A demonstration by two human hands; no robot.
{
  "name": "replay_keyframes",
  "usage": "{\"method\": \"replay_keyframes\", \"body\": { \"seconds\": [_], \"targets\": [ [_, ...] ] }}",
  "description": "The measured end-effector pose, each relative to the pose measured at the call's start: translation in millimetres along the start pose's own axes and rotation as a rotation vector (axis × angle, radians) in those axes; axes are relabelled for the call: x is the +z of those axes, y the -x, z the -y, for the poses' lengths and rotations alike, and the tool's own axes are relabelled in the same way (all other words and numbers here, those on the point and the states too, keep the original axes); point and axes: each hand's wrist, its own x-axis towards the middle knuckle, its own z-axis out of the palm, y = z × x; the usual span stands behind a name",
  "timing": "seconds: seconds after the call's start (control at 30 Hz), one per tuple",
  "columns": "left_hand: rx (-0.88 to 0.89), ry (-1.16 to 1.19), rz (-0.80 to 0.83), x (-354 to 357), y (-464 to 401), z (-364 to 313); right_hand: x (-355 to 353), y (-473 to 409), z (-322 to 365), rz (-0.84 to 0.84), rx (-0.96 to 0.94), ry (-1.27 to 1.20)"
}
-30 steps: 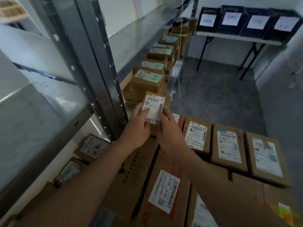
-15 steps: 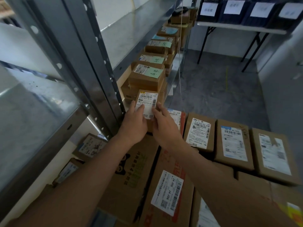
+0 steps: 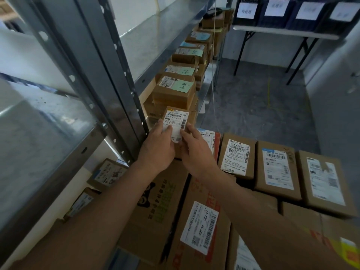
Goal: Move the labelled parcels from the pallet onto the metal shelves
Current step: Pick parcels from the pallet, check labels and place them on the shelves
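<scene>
A small brown parcel [image 3: 176,118] with a white barcode label is held between both my hands at the front end of the middle metal shelf [image 3: 169,43]. My left hand [image 3: 157,147] grips its left side with the thumb across the label. My right hand [image 3: 196,147] holds its right edge. Just beyond it stands a row of stacked parcels [image 3: 175,90] with green notes on that shelf. Below my arms lie several labelled parcels [image 3: 236,157] on the pile.
A grey shelf upright [image 3: 109,78] stands just left of my hands. More parcels [image 3: 109,172] sit on the lowest shelf level at left. A white folding table [image 3: 284,33] with dark labelled bins [image 3: 276,12] stands at the far wall. Grey floor [image 3: 259,106] lies to the right.
Both hands have carried the small parcel forward and slightly left, up to the stacked parcels on the shelf. My view has tilted down a little.
</scene>
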Motion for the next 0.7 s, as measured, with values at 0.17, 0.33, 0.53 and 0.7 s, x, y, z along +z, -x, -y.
{"method": "replay_keyframes", "body": {
  "seconds": [0.17,0.33,0.53,0.7],
  "targets": [
    [0.014,-0.01,0.012,-2.2,1.3,-0.8,-0.5,0.7,-1.9,0.019,-0.001,-0.01],
    [0.037,-0.019,0.003,0.0,-0.4,2.0,-2.8,1.8,-1.8,0.027,-0.003,0.021],
    [0.076,0.012,-0.029,-4.7,7.5,3.2,-6.5,4.9,2.7,-0.006,-0.024,0.061],
    [0.094,0.051,-0.031,-14.4,27.6,4.5,-8.3,12.6,11.1,-0.031,-0.026,0.11]
  ]
}}
